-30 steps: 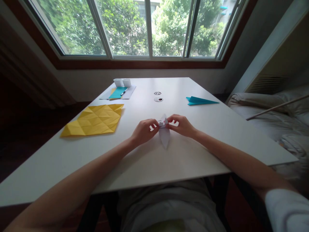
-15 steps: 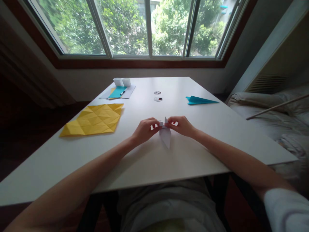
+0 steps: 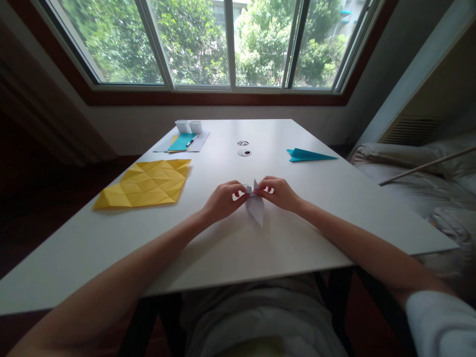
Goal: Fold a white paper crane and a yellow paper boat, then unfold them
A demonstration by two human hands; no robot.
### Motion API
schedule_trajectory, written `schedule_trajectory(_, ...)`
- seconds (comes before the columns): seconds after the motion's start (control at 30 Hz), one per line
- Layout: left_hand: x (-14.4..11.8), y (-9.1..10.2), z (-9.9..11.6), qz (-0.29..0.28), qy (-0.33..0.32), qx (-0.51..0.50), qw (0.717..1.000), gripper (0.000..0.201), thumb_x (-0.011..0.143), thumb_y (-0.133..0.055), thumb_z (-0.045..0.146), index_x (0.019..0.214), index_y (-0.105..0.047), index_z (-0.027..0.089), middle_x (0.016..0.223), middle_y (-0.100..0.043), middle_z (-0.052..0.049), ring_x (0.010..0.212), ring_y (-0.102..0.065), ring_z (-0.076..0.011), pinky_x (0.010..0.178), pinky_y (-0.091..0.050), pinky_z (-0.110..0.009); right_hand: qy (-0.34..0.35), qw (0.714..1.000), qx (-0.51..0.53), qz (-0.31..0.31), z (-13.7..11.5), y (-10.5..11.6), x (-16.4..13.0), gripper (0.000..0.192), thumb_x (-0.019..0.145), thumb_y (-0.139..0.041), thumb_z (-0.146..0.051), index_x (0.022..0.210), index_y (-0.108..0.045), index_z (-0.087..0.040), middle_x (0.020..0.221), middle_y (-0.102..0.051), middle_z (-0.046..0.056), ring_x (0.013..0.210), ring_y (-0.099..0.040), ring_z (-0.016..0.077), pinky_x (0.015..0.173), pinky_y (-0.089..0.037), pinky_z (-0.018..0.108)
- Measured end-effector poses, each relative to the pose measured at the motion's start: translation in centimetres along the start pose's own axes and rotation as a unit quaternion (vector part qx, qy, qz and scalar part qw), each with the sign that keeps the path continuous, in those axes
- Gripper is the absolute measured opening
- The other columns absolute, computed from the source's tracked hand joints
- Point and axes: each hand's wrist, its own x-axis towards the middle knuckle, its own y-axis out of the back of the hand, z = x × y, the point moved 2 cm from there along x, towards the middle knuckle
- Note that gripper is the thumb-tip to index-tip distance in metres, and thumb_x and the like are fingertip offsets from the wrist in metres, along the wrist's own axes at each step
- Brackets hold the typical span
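Observation:
A small piece of folded white paper is held just above or on the table, between my two hands. Its pointed lower part hangs toward me, and a narrow peak sticks up at the top. My left hand pinches its upper left side between thumb and fingers. On the upper right, my right hand pinches it the same way. The fingertips hide part of the folds. Whether the lower tip touches the table I cannot tell.
On the white table a creased yellow sheet lies left and a folded blue paper plane right. Farther back are two round discs or stickers, blue paper, a pen and white paper boxes.
Almost nothing differs. Both hands keep their pinch, and the white paper's lower tip has shifted very slightly to the right.

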Motion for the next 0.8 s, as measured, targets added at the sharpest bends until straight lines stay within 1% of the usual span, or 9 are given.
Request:
schedule_trajectory(0.2, 0.08, -0.01, -0.09, -0.005, 0.000, 0.012, 1.000, 0.012, 0.079, -0.055, 0.021, 0.084, -0.066, 0.017, 0.078, -0.061, -0.003, 0.060, -0.053, -0.0087, 0.052, -0.043, -0.018, 0.016, 0.999, -0.022, 0.018, -0.03, -0.20, 0.03, 0.012, 0.079, -0.058, -0.028, 0.078, -0.064, -0.017, 0.069, -0.056, 0.001, 0.062, -0.049, 0.0099, 0.057, -0.040, 0.022)
schedule_trajectory(0.3, 0.03, 0.08, 0.13, -0.008, -0.001, 0.027, 1.000, 0.013, 0.079, -0.055, 0.023, 0.083, -0.066, 0.018, 0.078, -0.061, -0.003, 0.062, -0.054, -0.0095, 0.054, -0.043, -0.019, 0.024, 0.999, -0.012, 0.027, -0.11, -0.17, -0.02, 0.013, 0.079, -0.058, -0.029, 0.076, -0.062, -0.017, 0.069, -0.056, 0.001, 0.063, -0.049, 0.0103, 0.058, -0.040, 0.022)
schedule_trajectory(0.43, -0.08, 0.20, 0.49, 0.019, -0.013, 0.020, 1.000, 0.015, 0.079, -0.057, 0.028, 0.082, -0.067, 0.017, 0.080, -0.062, -0.004, 0.062, -0.054, -0.0094, 0.054, -0.043, -0.019, 0.047, 0.999, 0.002, 0.025, -0.36, -0.20, -0.14, 0.016, 0.079, -0.058, -0.032, 0.073, -0.061, -0.018, 0.070, -0.057, 0.002, 0.064, -0.049, 0.0108, 0.059, -0.040, 0.023)
schedule_trajectory(0.53, -0.02, 0.23, 0.63, 0.039, -0.023, -0.016, 0.999, 0.015, 0.079, -0.057, 0.027, 0.078, -0.065, 0.014, 0.074, -0.060, -0.004, 0.061, -0.053, -0.0089, 0.054, -0.043, -0.019, 0.050, 0.999, 0.007, 0.016, -0.47, -0.14, -0.17, 0.017, 0.079, -0.058, -0.033, 0.073, -0.061, -0.017, 0.068, -0.057, 0.001, 0.063, -0.049, 0.0105, 0.058, -0.040, 0.023)
schedule_trajectory(0.8, 0.38, 0.81, 0.09, 0.006, -0.030, -0.028, 0.999, 0.015, 0.079, -0.057, 0.027, 0.075, -0.064, 0.014, 0.071, -0.060, -0.003, 0.060, -0.053, -0.0088, 0.053, -0.043, -0.018, 0.020, 1.000, 0.015, -0.008, 0.18, 0.59, 0.06, 0.016, 0.077, -0.060, -0.032, 0.072, -0.063, -0.017, 0.069, -0.060, 0.001, 0.061, -0.050, 0.0099, 0.058, -0.040, 0.022)
